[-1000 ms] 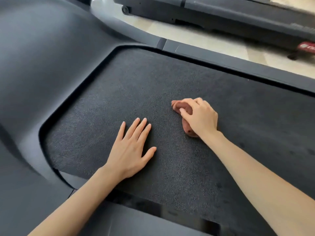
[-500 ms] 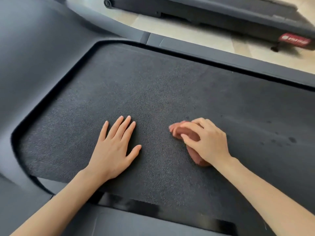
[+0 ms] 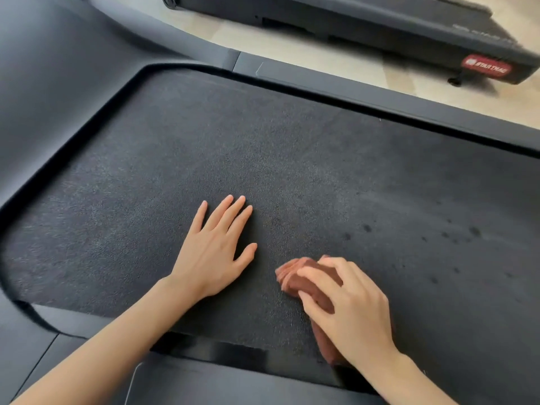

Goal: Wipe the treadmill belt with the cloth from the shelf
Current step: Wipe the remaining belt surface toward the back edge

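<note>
The black textured treadmill belt point(image 3: 292, 159) fills most of the view. A folded reddish-brown cloth point(image 3: 304, 280) lies on it near the front edge, and my right hand point(image 3: 350, 314) grips it with curled fingers and presses it down; much of the cloth is hidden under the hand. My left hand point(image 3: 216, 252) rests flat on the belt just left of the cloth, fingers straight and spread, holding nothing. Small dark spots point(image 3: 450, 235) dot the belt to the right.
Dark grey side rails point(image 3: 380, 95) frame the belt at the back and along the near edge point(image 3: 233, 384). The treadmill's curved housing point(image 3: 58, 68) rises at the left. A second treadmill point(image 3: 409, 27) with a red label stands on the pale floor behind.
My right hand has dragged the cloth across the belt toward me, from mid-belt to near the front edge. My left hand has stayed flat on the belt.
</note>
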`<action>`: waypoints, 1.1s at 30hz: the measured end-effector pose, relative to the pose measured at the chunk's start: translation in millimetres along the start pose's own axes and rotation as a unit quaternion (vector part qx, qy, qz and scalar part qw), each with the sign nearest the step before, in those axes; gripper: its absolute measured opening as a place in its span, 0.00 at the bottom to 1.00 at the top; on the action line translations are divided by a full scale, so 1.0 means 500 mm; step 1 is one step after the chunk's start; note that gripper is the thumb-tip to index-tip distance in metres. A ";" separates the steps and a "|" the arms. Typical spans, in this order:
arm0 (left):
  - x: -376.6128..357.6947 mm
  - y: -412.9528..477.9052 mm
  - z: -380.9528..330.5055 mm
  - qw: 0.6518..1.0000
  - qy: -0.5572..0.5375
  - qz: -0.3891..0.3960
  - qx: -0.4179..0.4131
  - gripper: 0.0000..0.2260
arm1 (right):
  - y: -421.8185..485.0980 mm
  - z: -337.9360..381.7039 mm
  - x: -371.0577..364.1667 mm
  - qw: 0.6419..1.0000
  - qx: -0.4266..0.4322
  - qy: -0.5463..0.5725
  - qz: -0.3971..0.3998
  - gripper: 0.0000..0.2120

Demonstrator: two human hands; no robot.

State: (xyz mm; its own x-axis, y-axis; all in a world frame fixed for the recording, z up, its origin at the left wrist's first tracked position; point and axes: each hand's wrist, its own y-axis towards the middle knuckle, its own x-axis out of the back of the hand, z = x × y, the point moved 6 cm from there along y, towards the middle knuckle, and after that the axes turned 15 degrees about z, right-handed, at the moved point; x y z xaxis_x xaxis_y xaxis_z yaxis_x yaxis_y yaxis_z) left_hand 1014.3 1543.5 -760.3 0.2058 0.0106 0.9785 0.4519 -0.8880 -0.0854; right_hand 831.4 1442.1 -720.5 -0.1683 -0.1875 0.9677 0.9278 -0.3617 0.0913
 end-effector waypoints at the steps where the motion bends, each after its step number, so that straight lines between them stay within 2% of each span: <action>1: -0.002 0.001 0.000 1.000 0.002 0.000 0.001 0.30 | -0.009 0.001 -0.002 1.000 0.005 0.001 -0.002 0.11; 5: -0.001 -0.001 0.001 1.000 -0.003 -0.006 0.001 0.29 | 0.072 -0.026 -0.003 1.000 0.017 0.010 0.000 0.11; 9: 0.003 0.000 0.005 1.000 -0.015 -0.011 0.005 0.30 | 0.243 -0.076 -0.003 0.999 -0.035 -0.007 0.007 0.11; 13: 0.009 -0.004 0.007 0.999 -0.039 -0.025 0.006 0.31 | 0.368 -0.084 -0.026 0.994 -0.090 -0.053 0.035 0.15; 15: 0.010 -0.005 0.008 0.998 -0.044 -0.031 0.008 0.31 | 0.361 -0.072 -0.027 0.994 -0.094 -0.058 0.023 0.16; 19: 0.005 -0.009 0.007 0.999 -0.041 -0.029 0.010 0.31 | 0.233 -0.017 -0.019 0.999 0.007 -0.031 -0.017 0.15; 21: 0.002 -0.009 0.008 0.999 -0.036 -0.027 0.012 0.31 | 0.145 0.002 -0.014 0.998 0.054 -0.027 -0.010 0.14; 24: 0.002 -0.008 0.008 0.999 -0.024 -0.019 0.013 0.31 | 0.074 -0.009 -0.006 0.997 0.075 -0.001 -0.010 0.14; 29: 0.004 -0.006 0.006 1.000 -0.018 -0.004 0.010 0.31 | 0.192 -0.090 0.006 1.000 -0.019 0.013 -0.012 0.10; 33: 0.002 -0.007 0.005 1.000 -0.011 -0.001 0.013 0.30 | 0.277 -0.166 0.011 0.993 -0.121 0.008 0.008 0.13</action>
State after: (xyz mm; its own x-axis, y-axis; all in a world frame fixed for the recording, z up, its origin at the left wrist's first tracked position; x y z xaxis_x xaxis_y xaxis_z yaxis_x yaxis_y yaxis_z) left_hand 1015.2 1547.8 -759.6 0.2238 0.0226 0.9744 0.4752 -0.8754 -0.0889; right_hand 931.5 1315.1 -722.1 -0.1604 -0.2091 0.9646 0.8239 -0.5666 0.0142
